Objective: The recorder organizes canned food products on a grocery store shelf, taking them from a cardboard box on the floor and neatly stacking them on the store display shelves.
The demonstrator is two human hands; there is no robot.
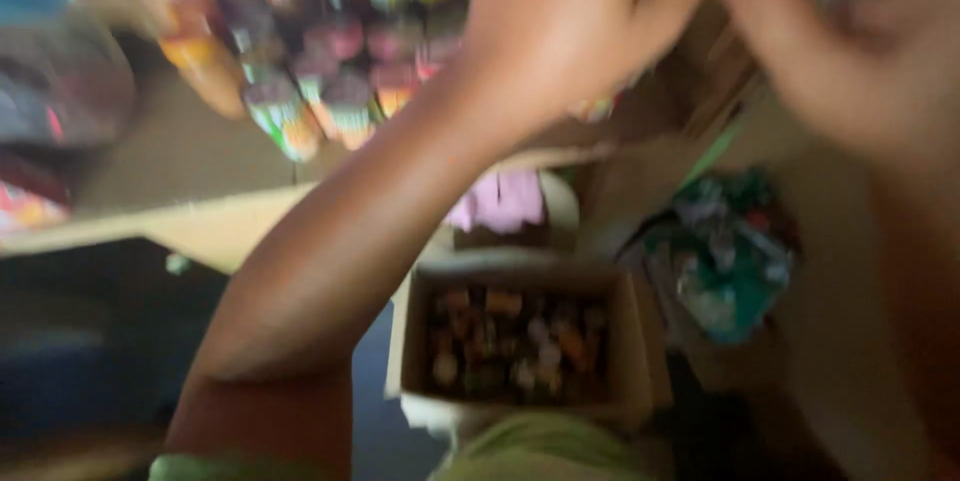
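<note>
Shelf edge (230,216) left; hands (560,11) raised above open box (415,341).

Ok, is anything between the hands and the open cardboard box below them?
Nothing visible does. Both hands, left hand and right hand, are raised above the cardboard box, whose top is open; only the left forearm passes beside it. Blur hides detail.

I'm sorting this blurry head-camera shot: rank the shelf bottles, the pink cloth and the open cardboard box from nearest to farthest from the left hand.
1. Colourful shelf bottles: just left of the raised left hand.
2. Pink cloth: below the hand, under the forearm.
3. Open brown cardboard box of small items: lowest, near the lap.
</note>
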